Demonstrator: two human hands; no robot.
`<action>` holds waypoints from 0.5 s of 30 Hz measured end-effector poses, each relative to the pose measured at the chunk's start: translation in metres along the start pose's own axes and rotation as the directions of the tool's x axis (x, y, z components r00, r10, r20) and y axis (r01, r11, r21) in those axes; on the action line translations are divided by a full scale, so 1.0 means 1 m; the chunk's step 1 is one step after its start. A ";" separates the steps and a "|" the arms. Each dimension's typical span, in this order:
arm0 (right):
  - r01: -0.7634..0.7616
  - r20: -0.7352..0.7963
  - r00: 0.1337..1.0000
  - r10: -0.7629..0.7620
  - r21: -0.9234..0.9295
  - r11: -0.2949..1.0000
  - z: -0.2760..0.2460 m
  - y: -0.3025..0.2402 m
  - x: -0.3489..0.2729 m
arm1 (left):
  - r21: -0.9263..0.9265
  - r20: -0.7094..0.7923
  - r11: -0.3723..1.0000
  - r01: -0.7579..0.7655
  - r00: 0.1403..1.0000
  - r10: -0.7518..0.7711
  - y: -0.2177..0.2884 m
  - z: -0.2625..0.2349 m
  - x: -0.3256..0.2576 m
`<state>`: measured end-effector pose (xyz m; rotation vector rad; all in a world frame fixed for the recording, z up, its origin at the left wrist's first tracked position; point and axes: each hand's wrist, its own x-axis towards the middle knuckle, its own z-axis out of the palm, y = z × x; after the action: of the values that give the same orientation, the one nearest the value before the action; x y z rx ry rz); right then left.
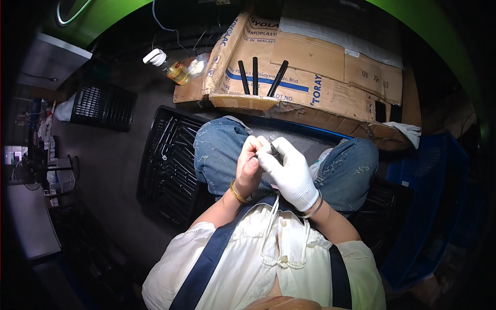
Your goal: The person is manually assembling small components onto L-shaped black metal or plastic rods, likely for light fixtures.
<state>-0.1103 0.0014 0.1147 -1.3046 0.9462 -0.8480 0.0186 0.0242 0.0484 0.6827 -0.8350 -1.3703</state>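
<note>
My left hand (248, 168), bare with a gold bangle at the wrist, is closed in front of my lap. My right hand (289, 173) wears a white knitted glove and presses against the left one, its fingers pinched. Between the hands, a short stretch of a slim black rod-like piece (275, 150) shows; the fingers cover the rest. Beyond my hands, three black tubes (255, 76) stand on a cardboard surface (320, 77), leaning at different angles.
Left of my knee, a black crate (145, 170) holds several dark long parts. A pump bottle with yellow liquid (178, 74) stands near the box. At right are a blue crate (429, 206) and a white glove (405, 132) on the cardboard edge. Another black basket (101, 106) is farther left.
</note>
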 end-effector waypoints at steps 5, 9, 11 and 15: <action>-0.017 -0.124 0.992 0.014 -0.020 1.000 -0.008 0.030 0.009 | -0.495 -0.055 0.868 0.036 0.996 -0.073 0.010 -0.002 0.017; 0.065 0.021 0.998 -0.062 -0.278 0.958 -0.015 0.038 -0.015 | -0.773 0.098 0.611 0.171 0.984 -0.151 0.023 -0.033 0.044; -0.053 0.245 0.955 0.167 -0.415 0.909 -0.021 0.054 -0.027 | -0.823 0.189 0.515 0.239 0.971 -0.148 0.025 -0.040 0.052; -0.132 0.284 0.918 0.276 -0.437 0.890 -0.020 0.057 -0.045 | -0.805 0.234 0.521 0.283 0.959 -0.160 0.021 -0.047 0.057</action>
<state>-0.1469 0.0397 0.0609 -1.6124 0.9927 -0.2420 0.0698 -0.0334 0.0457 -0.0831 -0.0883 -1.8493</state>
